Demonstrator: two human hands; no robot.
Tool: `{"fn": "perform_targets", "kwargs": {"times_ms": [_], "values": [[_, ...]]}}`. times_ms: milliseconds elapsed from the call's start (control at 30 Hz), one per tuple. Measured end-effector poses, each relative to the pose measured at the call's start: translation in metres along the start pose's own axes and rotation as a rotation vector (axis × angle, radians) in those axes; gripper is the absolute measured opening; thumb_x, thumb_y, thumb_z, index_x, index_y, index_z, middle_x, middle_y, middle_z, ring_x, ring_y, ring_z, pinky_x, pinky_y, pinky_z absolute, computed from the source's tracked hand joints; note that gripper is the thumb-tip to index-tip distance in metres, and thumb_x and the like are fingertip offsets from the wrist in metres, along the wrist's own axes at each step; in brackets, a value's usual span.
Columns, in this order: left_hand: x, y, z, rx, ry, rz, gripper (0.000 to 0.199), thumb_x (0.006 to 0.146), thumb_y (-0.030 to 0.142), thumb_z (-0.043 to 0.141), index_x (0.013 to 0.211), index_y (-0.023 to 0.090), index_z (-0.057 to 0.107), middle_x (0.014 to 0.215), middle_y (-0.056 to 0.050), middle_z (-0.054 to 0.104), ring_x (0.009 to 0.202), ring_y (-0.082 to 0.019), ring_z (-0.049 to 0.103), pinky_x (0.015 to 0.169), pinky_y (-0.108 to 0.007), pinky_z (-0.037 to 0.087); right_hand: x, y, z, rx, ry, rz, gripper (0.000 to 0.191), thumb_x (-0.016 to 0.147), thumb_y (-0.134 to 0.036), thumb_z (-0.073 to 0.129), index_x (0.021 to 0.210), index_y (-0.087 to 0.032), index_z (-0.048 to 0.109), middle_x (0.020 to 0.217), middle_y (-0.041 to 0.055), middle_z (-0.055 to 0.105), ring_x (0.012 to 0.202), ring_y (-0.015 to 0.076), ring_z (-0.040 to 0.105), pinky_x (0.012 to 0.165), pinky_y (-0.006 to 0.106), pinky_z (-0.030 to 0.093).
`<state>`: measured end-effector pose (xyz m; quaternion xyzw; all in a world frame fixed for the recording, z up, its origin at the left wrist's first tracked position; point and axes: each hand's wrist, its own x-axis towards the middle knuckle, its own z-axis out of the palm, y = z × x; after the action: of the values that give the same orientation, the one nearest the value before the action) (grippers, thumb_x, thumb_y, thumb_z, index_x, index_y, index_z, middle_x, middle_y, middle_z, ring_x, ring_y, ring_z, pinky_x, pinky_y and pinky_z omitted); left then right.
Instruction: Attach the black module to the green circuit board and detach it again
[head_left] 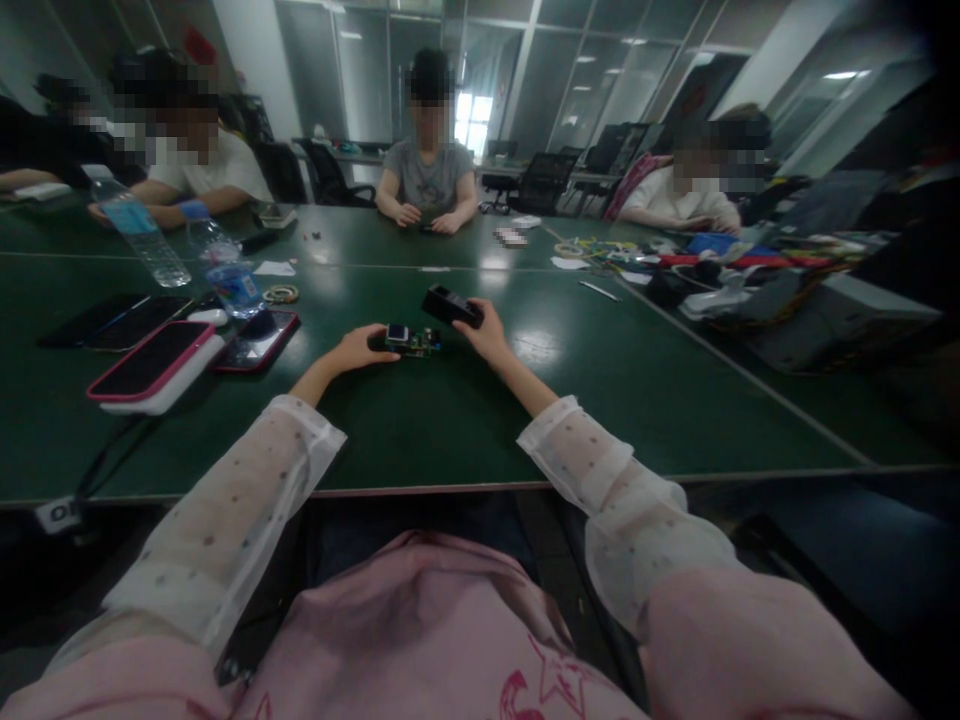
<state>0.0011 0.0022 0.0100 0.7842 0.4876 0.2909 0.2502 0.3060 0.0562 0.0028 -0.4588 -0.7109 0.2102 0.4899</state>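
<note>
Green circuit board with a small dark square screen (417,343): centre of the frame, at the left hand (354,351).

Surroundings, by size. Long dark-green table (450,430) spans the frame. Person in a grey T-shirt (429,175) sits opposite, upper centre. Pile of coloured cables (615,256) at right. Clear plastic bottle with a blue label (139,230), upper left, tilted in view; pink-rimmed phone (154,360) below it, left of frame.

Hands. Left: partly closed, thumb at the near side and fingers at the far side of the board's left end; it has hold of that end. Right hand (489,333): bent around the right end of a black rectangular open-topped case (448,305), gripping it. Exact finger gap hidden on both.

Key relation. Board's long axis runs roughly left to right, extending rightward from the left fingers. Case lies above and to the right of it, its long axis sloping from upper left to lower right. Left hand is nearer the board, in contact; right fingertips sit just beyond its free right end. Whether board and case touch, or the board rests on the table: cannot tell.
</note>
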Motion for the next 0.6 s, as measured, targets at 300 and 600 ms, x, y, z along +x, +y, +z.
{"fn": "perform_targets", "kwargs": {"times_ms": [300, 600], "values": [[-0.002, 0.004, 0.000, 0.052, 0.006, -0.076, 0.074, 0.070, 0.054, 0.078, 0.131, 0.016, 0.059, 0.135, -0.015, 0.062, 0.126, -0.035, 0.057, 0.110, -0.051, 0.041, -0.014, -0.046, 0.008, 0.138, -0.254, -0.238, 0.068, 0.075, -0.062, 0.072, 0.127, -0.025, 0.051, 0.126, 0.0107, 0.060, 0.116, 0.0313, 0.059, 0.100, 0.049, 0.050], [-0.003, 0.009, 0.000, 0.050, 0.002, -0.087, 0.070, 0.070, 0.054, 0.077, 0.129, 0.019, 0.061, 0.135, -0.012, 0.063, 0.128, -0.034, 0.057, 0.111, -0.050, 0.040, -0.013, -0.043, 0.006, 0.187, -0.276, -0.231, 0.068, 0.073, -0.062, 0.074, 0.126, -0.025, 0.052, 0.123, 0.0105, 0.062, 0.112, 0.0298, 0.062, 0.097, 0.049, 0.051]]}}
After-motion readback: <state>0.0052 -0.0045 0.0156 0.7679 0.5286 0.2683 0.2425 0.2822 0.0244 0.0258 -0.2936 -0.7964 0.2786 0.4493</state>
